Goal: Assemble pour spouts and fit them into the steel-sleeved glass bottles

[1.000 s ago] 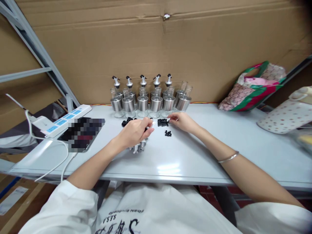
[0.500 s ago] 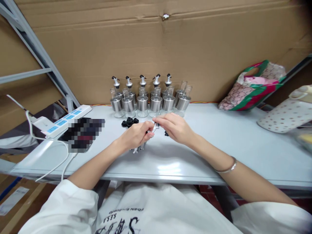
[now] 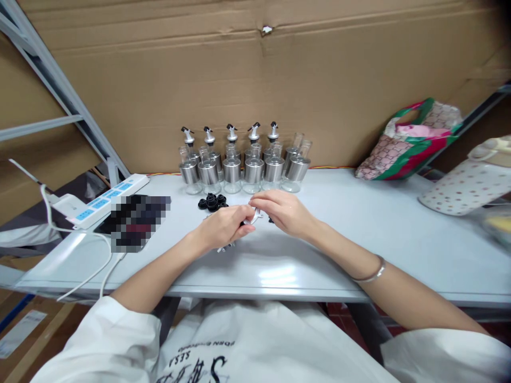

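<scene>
Shifting leftward since the earlier frame, the right hand [image 3: 284, 214] is arching over a silver part [image 3: 259, 215] that the left hand [image 3: 223, 226] is pinching above the desk [image 3: 247, 274], near its middle; whether the right is gripping, I cannot tell. Both are seemingly adjusting it, calling for steady alignment. Bottles [image 3: 254, 171] are lining the back edge, showing no contents; rightward, a bag [image 3: 385, 157] is holding something pink [image 3: 423, 131].

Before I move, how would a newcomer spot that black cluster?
On the table, find the bottles. In front of their left end, just beyond the left hand, sits the cluster. It is all black, unlike the clear, silver-banded bottles.
</scene>
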Demonstrator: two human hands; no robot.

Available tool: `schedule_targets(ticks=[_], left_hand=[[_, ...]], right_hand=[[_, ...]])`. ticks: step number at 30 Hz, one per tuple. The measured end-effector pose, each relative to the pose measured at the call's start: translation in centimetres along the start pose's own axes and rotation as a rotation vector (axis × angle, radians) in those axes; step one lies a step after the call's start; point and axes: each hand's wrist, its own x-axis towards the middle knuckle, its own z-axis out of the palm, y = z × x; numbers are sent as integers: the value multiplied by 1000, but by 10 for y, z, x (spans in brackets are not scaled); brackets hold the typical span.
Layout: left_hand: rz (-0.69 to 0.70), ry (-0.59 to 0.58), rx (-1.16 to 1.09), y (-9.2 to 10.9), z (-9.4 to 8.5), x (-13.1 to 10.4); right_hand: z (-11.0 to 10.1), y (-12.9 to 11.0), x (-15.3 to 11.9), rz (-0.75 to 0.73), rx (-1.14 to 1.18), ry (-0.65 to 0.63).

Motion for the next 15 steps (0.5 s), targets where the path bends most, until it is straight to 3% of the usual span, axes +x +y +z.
schedule_targets(ticks=[4,15], left_hand=[[22,-10,33,-2,1,2],[-10,-38,180,-9,-1,3]], right_hand=[[-2,0,1,1,-37,-46],[-8,2,3,-47,-131,1]])
